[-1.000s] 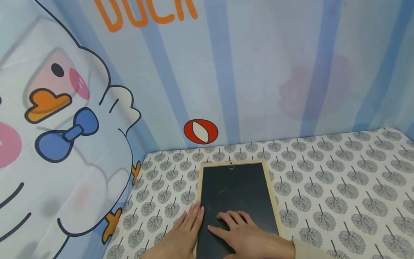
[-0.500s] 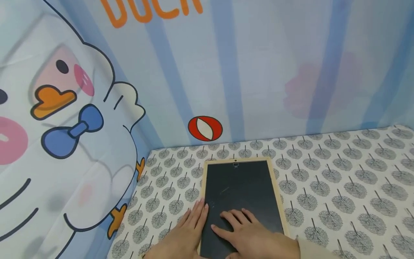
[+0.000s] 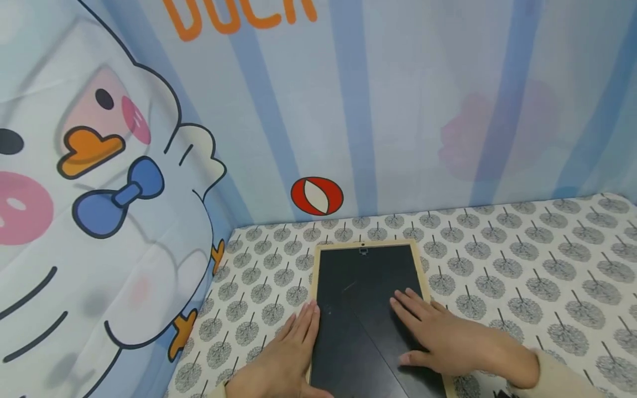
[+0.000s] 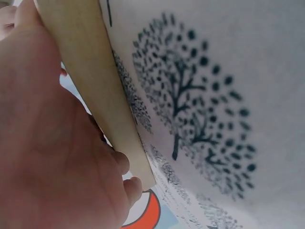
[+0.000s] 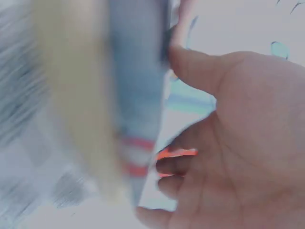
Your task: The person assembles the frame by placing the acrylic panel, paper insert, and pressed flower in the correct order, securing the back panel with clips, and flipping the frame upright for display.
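Observation:
A small blackboard [image 3: 375, 282] with a pale wooden frame lies on the patterned cloth, a metal hanger at its far edge. A thin diagonal line runs across its dark face. My left hand [image 3: 286, 354] rests along the left edge, fingers straight and together, thumb over the near part of the board. In the left wrist view, the palm [image 4: 57, 138] is beside the wooden frame [image 4: 93, 71]. My right hand [image 3: 440, 337] spreads over the board's right side, its fingers near the right edge. The right wrist view shows the open palm [image 5: 257, 129] beside the blurred frame [image 5: 71, 95].
The table is covered with a white cloth [image 3: 522, 265] printed with grey trees. Behind it hangs a blue striped backdrop [image 3: 413, 121] with a red and white ball print. A large duck print [image 3: 164, 265] fills the left side.
My right hand has moved from the middle of the blackboard to its right edge, and a diagonal line now shows on the dark face. The left hand stays at the left edge.

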A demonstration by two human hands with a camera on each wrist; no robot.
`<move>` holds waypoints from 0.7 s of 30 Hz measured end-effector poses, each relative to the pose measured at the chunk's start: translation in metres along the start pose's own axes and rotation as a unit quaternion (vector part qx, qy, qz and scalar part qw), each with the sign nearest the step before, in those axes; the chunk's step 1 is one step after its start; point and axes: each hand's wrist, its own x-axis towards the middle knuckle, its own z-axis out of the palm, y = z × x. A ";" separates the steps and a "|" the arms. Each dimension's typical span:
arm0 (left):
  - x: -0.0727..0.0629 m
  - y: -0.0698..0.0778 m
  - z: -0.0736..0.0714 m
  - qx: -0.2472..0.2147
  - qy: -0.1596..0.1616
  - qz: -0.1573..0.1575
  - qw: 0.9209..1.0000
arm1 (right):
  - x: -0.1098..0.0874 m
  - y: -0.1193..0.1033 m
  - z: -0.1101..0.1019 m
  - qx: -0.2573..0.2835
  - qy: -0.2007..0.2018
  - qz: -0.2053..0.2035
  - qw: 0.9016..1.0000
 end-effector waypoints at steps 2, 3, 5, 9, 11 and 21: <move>-0.001 0.000 0.000 0.009 -0.001 0.001 1.000 | -0.003 0.016 0.003 0.000 0.031 0.010 0.999; -0.001 0.000 0.000 0.013 0.000 0.003 1.000 | -0.003 0.024 0.004 -0.005 0.050 0.011 0.999; -0.001 0.001 -0.001 0.022 0.004 0.009 1.000 | -0.002 0.038 0.005 -0.019 0.090 0.015 0.996; 0.003 0.000 -0.005 0.059 0.020 0.031 0.998 | 0.003 0.058 0.002 -0.030 0.150 0.014 0.988; 0.008 -0.002 -0.008 0.059 0.029 0.037 0.997 | 0.005 0.064 0.001 -0.025 0.161 0.011 0.987; 0.032 -0.016 -0.021 0.039 0.020 0.004 0.999 | 0.011 0.071 0.006 0.031 0.154 -0.002 0.988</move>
